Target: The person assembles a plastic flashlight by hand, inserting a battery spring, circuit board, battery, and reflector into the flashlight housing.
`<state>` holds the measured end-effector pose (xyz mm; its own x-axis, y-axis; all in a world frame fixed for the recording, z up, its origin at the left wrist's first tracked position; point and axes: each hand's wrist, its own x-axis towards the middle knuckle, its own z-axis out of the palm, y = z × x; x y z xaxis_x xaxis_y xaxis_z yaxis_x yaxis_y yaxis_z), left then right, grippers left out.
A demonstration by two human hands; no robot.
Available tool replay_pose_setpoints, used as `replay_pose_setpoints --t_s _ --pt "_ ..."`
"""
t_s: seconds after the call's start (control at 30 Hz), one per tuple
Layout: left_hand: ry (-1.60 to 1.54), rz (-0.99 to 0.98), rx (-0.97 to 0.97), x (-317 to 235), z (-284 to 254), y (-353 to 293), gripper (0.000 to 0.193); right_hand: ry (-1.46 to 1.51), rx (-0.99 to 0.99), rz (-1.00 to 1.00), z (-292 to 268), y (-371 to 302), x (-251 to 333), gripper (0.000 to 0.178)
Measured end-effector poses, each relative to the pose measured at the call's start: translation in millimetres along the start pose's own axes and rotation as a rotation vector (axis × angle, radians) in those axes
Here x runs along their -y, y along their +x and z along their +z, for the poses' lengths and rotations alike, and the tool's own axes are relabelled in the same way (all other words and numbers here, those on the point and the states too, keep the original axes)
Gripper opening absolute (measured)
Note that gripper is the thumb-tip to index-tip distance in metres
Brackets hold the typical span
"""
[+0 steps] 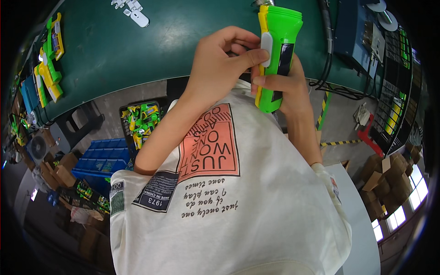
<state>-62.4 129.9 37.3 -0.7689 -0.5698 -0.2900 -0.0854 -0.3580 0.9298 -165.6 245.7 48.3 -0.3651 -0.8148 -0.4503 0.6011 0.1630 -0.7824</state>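
Upright over the near edge of the green table, a flashlight housing (283, 30) of green and yellow plastic shows its wide threaded end at the top. A dark glossy strip (285, 60) runs along its green side. My right hand (289, 85) is closed round the lower housing, thumb across the front. My left hand (227, 57) pinches a white oval slide-switch piece (266, 43) against the yellow side, its thumb on the piece and its other fingers partly hidden behind. Whether the piece is seated in the housing cannot be made out.
More white switch pieces (137, 16) lie at the table's far left. Green and yellow housings (49, 73) rest at the left end. Cables (326, 50) and a blue-grey machine (350, 39) stand right. Below left are a parts-filled bin (143, 120) and blue crates (103, 156).
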Motion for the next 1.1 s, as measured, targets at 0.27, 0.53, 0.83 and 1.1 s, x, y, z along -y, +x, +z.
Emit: replay_pose_setpoints --t_s 0.27,0.53,0.83,1.1 --pt "-0.129 -0.08 0.199 -17 -4 -1 0.039 0.031 0.008 0.089 5 -3 0 0.058" --pt "-0.352 -0.126 0.345 -4 -9 1 0.034 0.017 -0.023 0.222 9 -8 0 0.064" --pt "-0.524 -0.112 0.346 7 -1 -5 0.079 0.492 0.356 0.332 9 -10 -8 0.045" --pt "-0.594 -0.011 0.432 20 -13 -3 0.067 0.414 0.427 0.293 15 -6 -23 0.051"
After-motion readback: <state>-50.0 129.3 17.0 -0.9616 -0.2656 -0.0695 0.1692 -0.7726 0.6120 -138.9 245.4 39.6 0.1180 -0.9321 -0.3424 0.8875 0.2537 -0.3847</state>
